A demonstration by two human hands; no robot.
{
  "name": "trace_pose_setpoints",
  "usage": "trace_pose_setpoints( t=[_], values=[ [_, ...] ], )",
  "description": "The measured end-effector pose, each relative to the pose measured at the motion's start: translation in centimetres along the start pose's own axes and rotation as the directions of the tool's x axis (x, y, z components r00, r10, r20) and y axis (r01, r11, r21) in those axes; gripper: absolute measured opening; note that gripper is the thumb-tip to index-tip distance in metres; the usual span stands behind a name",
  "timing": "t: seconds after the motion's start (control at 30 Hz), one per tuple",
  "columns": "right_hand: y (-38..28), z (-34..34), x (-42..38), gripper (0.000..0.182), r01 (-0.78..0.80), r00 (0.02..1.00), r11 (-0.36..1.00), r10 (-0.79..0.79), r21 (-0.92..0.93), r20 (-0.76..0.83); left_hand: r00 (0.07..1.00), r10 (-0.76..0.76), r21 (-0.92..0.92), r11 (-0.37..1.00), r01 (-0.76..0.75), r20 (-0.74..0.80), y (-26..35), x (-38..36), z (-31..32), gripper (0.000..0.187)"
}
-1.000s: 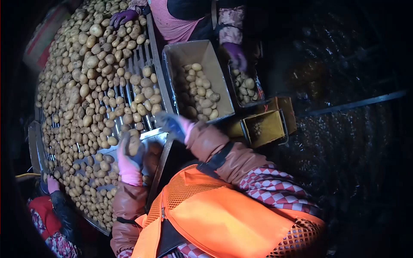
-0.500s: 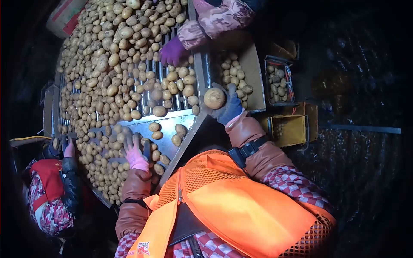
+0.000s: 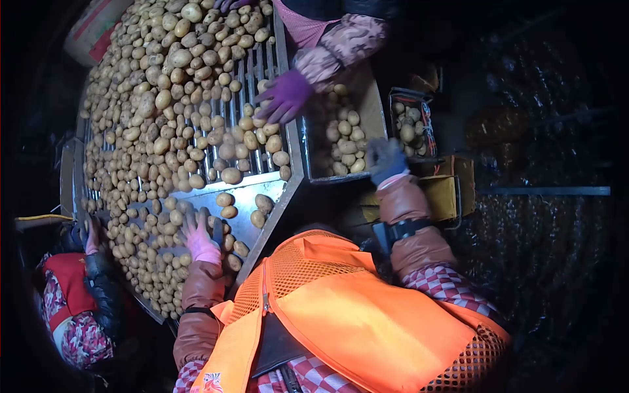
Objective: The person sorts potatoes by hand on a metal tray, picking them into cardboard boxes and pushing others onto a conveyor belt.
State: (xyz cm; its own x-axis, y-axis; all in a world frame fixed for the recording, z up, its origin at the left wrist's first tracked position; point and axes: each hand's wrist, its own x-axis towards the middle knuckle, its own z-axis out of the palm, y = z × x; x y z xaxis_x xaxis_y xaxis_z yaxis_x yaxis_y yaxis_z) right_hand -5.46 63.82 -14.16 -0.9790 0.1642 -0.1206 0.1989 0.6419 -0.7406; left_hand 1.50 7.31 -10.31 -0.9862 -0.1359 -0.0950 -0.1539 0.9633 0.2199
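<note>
My left hand [image 3: 200, 237], in a pink and grey glove, lies on the small potatoes [image 3: 154, 265] at the lower part of the metal sorting table [image 3: 252, 187]. Its fingers are spread and wrap nothing. Held out to the right, my right hand [image 3: 388, 162] wears a grey-blue glove. It is over the near right corner of a box of potatoes [image 3: 346, 134], close to a smaller crate of potatoes [image 3: 411, 128]. Blur hides its fingers, and no potato shows in it.
A co-worker's purple-gloved hand [image 3: 285, 97] reaches over the slatted part from the top. Another person's hand [image 3: 92, 234] touches the table's left edge. A yellow container [image 3: 436, 198] stands below the crate. A metal bar [image 3: 544, 190] is at the right.
My right hand has moved right and away from the table; the large potato it held is out of sight. The co-worker's purple glove has shifted right and down. My left hand stays on the potatoes.
</note>
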Motion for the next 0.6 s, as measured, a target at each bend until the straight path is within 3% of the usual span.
trace_pose_setpoints(
  t=[0.03, 0.07, 0.1, 0.17, 0.2, 0.23, 0.27, 0.33, 0.37, 0.4, 0.43, 0.5, 0.6],
  values=[
    [-7.2, 0.9, -1.3, 0.045, -0.271, 0.96, 0.761, 0.256, 0.589, 0.112, 1.0, 0.025, -0.038, 0.999, -0.026, -0.005, -0.2, 0.2, 0.2, 0.055],
    [-15.4, 1.6, -2.7, 0.042, -0.331, 0.844, 0.162, 0.492, 0.93, 0.214, 0.999, 0.047, -0.073, 0.996, -0.047, -0.011, -0.7, 0.3, 0.5, 0.056],
    [-15.1, 3.2, -2.6, 0.039, -0.367, 0.888, 0.123, 0.342, 0.922, 0.307, 0.998, 0.064, -0.106, 0.992, -0.066, -0.017, -1.2, 0.5, 0.6, 0.056],
    [-18.4, 5.2, -1.9, 0.038, -0.552, 0.811, 0.15, 0.324, 0.82, 0.487, 0.998, 0.054, -0.224, 0.973, -0.056, -0.015, -1.3, 1.0, -0.3, 0.052],
    [-17.9, 6.9, -1.5, 0.037, -0.571, 0.816, 0.142, 0.211, 0.809, 0.539, 0.987, 0.105, -0.242, 0.961, -0.131, -0.119, -2.3, 1.2, 0.1, 0.046],
    [-18.2, 8.2, -1.9, 0.038, -0.455, 0.885, 0.391, 0.097, 0.8, 0.455, 0.974, 0.119, -0.203, 0.967, -0.157, -0.191, -1.6, 1.4, -1.9, 0.042],
    [-18.4, 8.8, -1.7, 0.04, -0.427, 0.879, 0.472, 0.016, 0.771, 0.477, 0.989, 0.007, -0.333, 0.941, -0.057, -0.149, -1.1, 0.6, -3.9, 0.042],
    [-18.8, 9.8, -1.0, 0.045, -0.598, 0.766, 0.337, -0.026, 0.727, 0.642, 0.963, -0.102, -0.236, 0.971, 0.042, -0.248, -2.8, -1.6, -3.9, 0.044],
    [-19.3, 9.6, -1.3, 0.048, -0.649, 0.717, 0.306, -0.057, 0.696, 0.694, 0.973, -0.198, -0.123, 0.975, 0.183, -0.123, -4.2, -3.4, -2.5, 0.046],
    [-19.7, 9.7, -1.4, 0.051, -0.706, 0.653, 0.288, -0.092, 0.647, 0.752, 0.965, -0.23, -0.044, 0.973, 0.227, -0.126, -3.6, -5.8, -3.4, 0.049],
    [-21.9, 10.3, -2.4, 0.056, -0.633, 0.704, 0.475, 0.024, 0.612, 0.71, 0.963, -0.225, -0.149, 0.968, 0.203, -0.148, -5.4, -8.5, -2.5, 0.049],
    [-26.4, 10.6, -3.7, 0.057, -0.661, 0.675, 0.577, 0.177, 0.48, 0.716, 0.949, -0.214, -0.054, 0.977, 0.207, -0.232, -8.7, -13.5, -1.8, 0.046],
    [-26.8, 12.7, -2.6, 0.044, -0.685, 0.497, 0.627, 0.032, 0.37, 0.867, 0.902, -0.403, -0.127, 0.914, 0.386, -0.154, -9.4, -16.8, -3.5, 0.041]
  ],
)
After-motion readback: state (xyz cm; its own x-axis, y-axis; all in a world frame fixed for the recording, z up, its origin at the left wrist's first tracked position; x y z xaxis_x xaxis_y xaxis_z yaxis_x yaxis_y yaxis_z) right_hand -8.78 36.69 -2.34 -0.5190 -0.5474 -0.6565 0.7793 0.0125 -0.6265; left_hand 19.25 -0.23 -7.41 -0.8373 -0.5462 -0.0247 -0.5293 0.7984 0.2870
